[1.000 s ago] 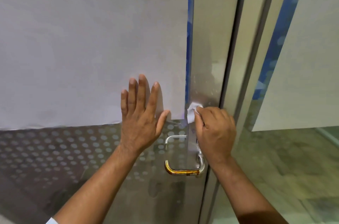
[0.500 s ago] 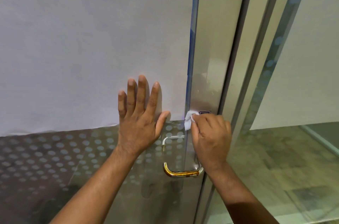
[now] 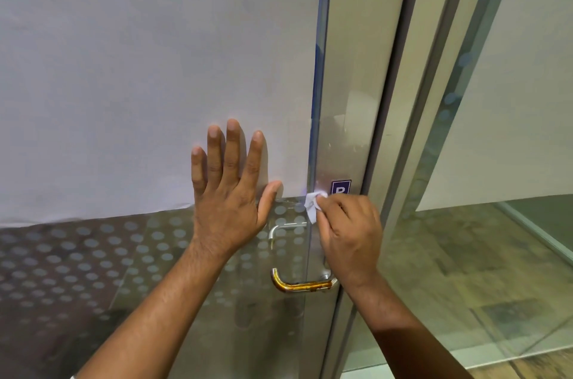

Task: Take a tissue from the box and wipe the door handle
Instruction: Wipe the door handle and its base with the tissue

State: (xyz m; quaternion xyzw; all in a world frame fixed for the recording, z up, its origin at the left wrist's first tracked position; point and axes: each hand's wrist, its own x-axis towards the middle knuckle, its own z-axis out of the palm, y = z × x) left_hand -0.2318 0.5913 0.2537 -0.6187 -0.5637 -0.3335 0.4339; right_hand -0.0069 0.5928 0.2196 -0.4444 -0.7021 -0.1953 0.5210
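Note:
A glass door (image 3: pixel 155 68) with white film above and a dotted band below fills the view. Its metal handle (image 3: pixel 302 285) is a loop at the door's right edge, with the lower bar showing an orange reflection. My right hand (image 3: pixel 350 236) is closed around the upper part of the handle and clutches a small white tissue (image 3: pixel 312 205) that sticks out above the fingers. The handle's upright part is hidden under that hand. My left hand (image 3: pixel 228 192) lies flat on the glass just left of the handle, fingers spread upward. No tissue box is in view.
A metal door frame (image 3: pixel 400 99) runs vertically right of the handle, with a small purple sign (image 3: pixel 340 188) on the door's metal edge strip. Beyond it stands a fixed glass panel (image 3: pixel 496 130), and a greenish tiled floor (image 3: pixel 465 270) shows through it.
My right hand with the tissue has slid down the handle a little, uncovering the purple sign. My left hand stays pressed on the glass. The view has shifted slightly.

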